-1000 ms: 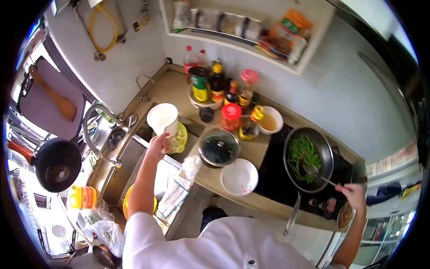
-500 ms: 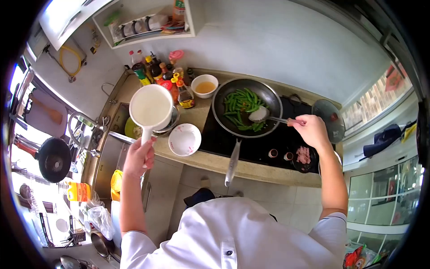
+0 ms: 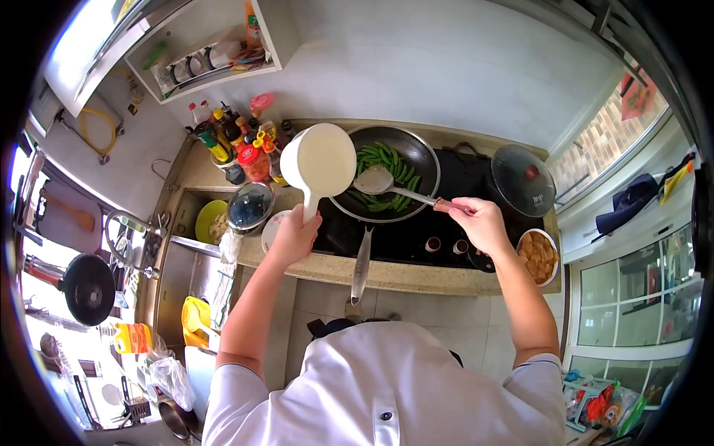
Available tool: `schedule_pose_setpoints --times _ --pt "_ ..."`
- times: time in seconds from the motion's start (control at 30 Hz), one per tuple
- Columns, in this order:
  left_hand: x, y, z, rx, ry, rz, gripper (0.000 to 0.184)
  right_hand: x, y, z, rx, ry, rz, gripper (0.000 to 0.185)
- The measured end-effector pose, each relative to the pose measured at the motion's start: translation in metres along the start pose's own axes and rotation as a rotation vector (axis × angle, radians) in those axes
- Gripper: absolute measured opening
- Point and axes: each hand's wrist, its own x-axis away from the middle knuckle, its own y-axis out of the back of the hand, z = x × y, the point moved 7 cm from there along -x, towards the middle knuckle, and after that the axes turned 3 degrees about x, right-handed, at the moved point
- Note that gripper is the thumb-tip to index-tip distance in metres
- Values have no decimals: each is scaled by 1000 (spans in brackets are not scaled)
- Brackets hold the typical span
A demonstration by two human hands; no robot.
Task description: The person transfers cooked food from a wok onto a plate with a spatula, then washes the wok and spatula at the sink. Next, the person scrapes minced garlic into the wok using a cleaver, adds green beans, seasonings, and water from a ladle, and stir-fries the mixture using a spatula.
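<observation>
My left hand (image 3: 294, 239) is closed round the handle of a white water dipper (image 3: 321, 160). The dipper's round cup is at the left edge of the frying pan (image 3: 428, 156), covering part of the rim. Long green bean pods (image 3: 387, 160) lie in the pan. My right hand (image 3: 480, 223) grips the wooden-ended handle of a metal spatula (image 3: 375, 180), its broad head over the beans. The pan sits on a black cooktop (image 3: 465, 193), its handle (image 3: 362, 267) pointing toward me. Whether the dipper holds liquid I cannot tell.
Sauce bottles (image 3: 212, 141) crowd the counter's back left. A glass lid (image 3: 523, 178) lies right of the pan, with a bowl of brown pieces (image 3: 537, 256) nearer. Left are a lidded pot (image 3: 251, 207), a white bowl (image 3: 272, 229) and the sink (image 3: 172, 297).
My left hand has carried the dipper right, from beside the white bowl to the pan's edge. The spatula head has shifted left over the beans. The whole view has shifted too.
</observation>
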Motion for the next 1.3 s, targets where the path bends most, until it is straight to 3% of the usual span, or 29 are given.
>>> schedule_pose_setpoints --times 0.2,0.47,0.67,0.77,0.83,0.9,1.03,1.1,1.17,1.3 --pt "-37 1 -3 -362 -301 -114 28 0 -21 8 -63 21 -4 30" --pt "-64 -1 -13 -422 -349 -104 28 -9 -38 10 -23 -59 -25 29" --pt "-73 0 -19 -461 -355 -99 28 -13 -40 1 17 26 -61 30" --pt "-79 2 -18 -475 -358 -112 28 -8 -26 19 84 113 -116 28" --pt "-82 4 -15 -480 -354 -119 28 -1 -6 60 444 266 -147 24" --pt "-86 8 -16 -425 -406 -89 28 0 8 80 535 314 -133 18" --pt "-71 12 -33 155 -32 161 19 -28 41 110 713 48 73 16" --pt "-67 18 -34 226 -48 162 16 -49 47 123 892 -3 178 20" --pt "-62 25 -34 365 -31 208 17 -71 41 137 863 -88 381 22" --pt "-40 44 -31 632 73 236 17 -103 -4 132 782 7 646 22"
